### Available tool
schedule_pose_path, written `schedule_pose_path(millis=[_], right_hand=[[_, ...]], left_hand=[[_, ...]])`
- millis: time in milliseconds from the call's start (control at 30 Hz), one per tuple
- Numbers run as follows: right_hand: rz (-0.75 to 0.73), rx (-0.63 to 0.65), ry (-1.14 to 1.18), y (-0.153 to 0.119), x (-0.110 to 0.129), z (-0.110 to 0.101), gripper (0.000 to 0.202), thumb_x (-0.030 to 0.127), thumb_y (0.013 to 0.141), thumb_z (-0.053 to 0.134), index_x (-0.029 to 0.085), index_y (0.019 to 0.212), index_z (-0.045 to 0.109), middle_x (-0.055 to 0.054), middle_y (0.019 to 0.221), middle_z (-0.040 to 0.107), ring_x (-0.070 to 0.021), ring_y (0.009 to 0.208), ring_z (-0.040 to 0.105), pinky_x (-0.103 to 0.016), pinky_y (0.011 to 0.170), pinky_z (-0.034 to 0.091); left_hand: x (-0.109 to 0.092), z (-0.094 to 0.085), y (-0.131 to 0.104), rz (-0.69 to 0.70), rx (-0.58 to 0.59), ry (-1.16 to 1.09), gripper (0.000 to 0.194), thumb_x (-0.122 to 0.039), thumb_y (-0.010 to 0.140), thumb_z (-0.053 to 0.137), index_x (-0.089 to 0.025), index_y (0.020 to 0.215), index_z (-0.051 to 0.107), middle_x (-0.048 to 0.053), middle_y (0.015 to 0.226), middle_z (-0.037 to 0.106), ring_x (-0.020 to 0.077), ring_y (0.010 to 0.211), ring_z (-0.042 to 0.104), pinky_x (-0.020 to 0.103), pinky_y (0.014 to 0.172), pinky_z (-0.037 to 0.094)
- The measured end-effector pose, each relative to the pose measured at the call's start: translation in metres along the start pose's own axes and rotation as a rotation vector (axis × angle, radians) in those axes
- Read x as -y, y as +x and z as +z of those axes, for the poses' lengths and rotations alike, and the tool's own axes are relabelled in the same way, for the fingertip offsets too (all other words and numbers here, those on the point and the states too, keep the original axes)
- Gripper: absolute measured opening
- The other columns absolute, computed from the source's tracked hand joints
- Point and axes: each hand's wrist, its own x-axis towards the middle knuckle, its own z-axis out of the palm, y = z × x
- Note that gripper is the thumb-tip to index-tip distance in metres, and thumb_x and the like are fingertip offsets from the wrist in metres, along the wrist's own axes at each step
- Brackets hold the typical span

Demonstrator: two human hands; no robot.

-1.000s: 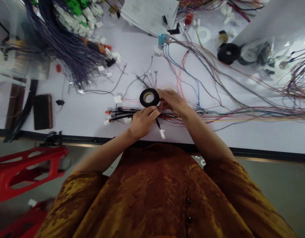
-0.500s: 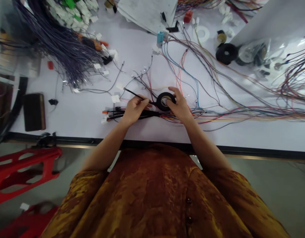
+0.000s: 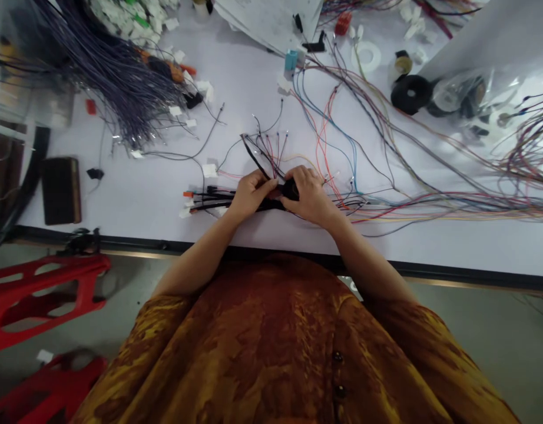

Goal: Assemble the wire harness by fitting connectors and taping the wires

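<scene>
My left hand [image 3: 250, 195] is closed, thumb and fingers pinching a black taped wire branch [image 3: 254, 154] whose bare-ended tip points up and left. Close beside it, my right hand [image 3: 310, 194] is curled round a roll of black tape [image 3: 291, 188], which its fingers partly cover. Under both hands runs a wire harness: black-sleeved branches [image 3: 209, 199] come out on the left, and coloured wires [image 3: 377, 213] stretch away to the right. Several thin wires with metal terminals [image 3: 278, 141] fan out just beyond my fingertips. Where tape and wires meet is hidden between the hands.
A bundle of dark purple wires [image 3: 116, 82] lies at upper left, near a dark phone-like case [image 3: 61, 191]. Further back are paper sheets [image 3: 271, 23], a light-blue connector [image 3: 291, 60] and another black tape roll [image 3: 411, 94]. Red stools [image 3: 46, 288] stand below the table's front edge.
The tape roll has turned from lying flat-on to being mostly covered by my right hand. My hands have come closer together, and the black branch now points more steeply upward.
</scene>
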Motion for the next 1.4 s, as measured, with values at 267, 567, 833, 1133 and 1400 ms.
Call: schedule_pose_path(millis=[267,567,833,1133,1400], right_hand=[[-0.024,0.053,-0.056,0.001,0.005,-0.006,0.019,0.032,0.089,0.057,0.018,0.102,0.059,-0.012,0.107,0.06,-0.0301,0.104,0.052,-0.046,0.09,0.043],[-0.418,0.184,-0.226,-0.021,0.071,0.005,0.016,0.015,0.092,0.045,0.02,0.09,0.06,-0.008,0.092,0.064,-0.0235,0.09,0.056,-0.039,0.077,0.046],[-0.004,-0.259,-0.052,0.095,-0.025,-0.03,0.027,0.042,0.096,0.051,0.018,0.108,0.055,-0.011,0.099,0.056,-0.0287,0.107,0.052,-0.051,0.092,0.045],[-0.017,-0.012,0.258,0.013,0.008,0.004,0.012,0.026,0.085,0.061,0.021,0.095,0.057,-0.002,0.087,0.059,-0.0157,0.077,0.054,-0.031,0.071,0.047],[-0.097,-0.005,0.056,0.004,0.014,0.027,0.019,0.017,0.094,0.045,0.021,0.078,0.056,-0.006,0.086,0.057,-0.0196,0.084,0.054,-0.034,0.076,0.045]], left_hand=[[-0.001,-0.006,-0.002,0.06,0.09,0.108,0.02,-0.035,0.08,0.066,-0.015,0.079,0.069,0.003,0.077,0.07,0.0152,0.073,0.064,0.028,0.073,0.053],[0.008,0.0,0.003,0.037,-0.059,0.124,0.018,-0.034,0.084,0.06,-0.017,0.079,0.061,0.001,0.069,0.068,0.0143,0.07,0.065,0.028,0.07,0.053],[-0.004,-0.014,-0.007,-0.038,0.161,-0.055,0.023,-0.035,0.089,0.056,-0.015,0.095,0.064,0.008,0.099,0.072,0.016,0.092,0.071,0.031,0.088,0.058],[-0.011,-0.012,-0.007,0.008,-0.048,0.018,0.022,-0.037,0.087,0.061,-0.016,0.082,0.065,0.002,0.066,0.068,0.0124,0.053,0.062,0.023,0.051,0.05],[-0.003,-0.01,-0.001,-0.048,-0.146,-0.049,0.025,-0.041,0.083,0.065,-0.016,0.078,0.064,0.002,0.066,0.069,0.0109,0.047,0.058,0.022,0.043,0.041]])
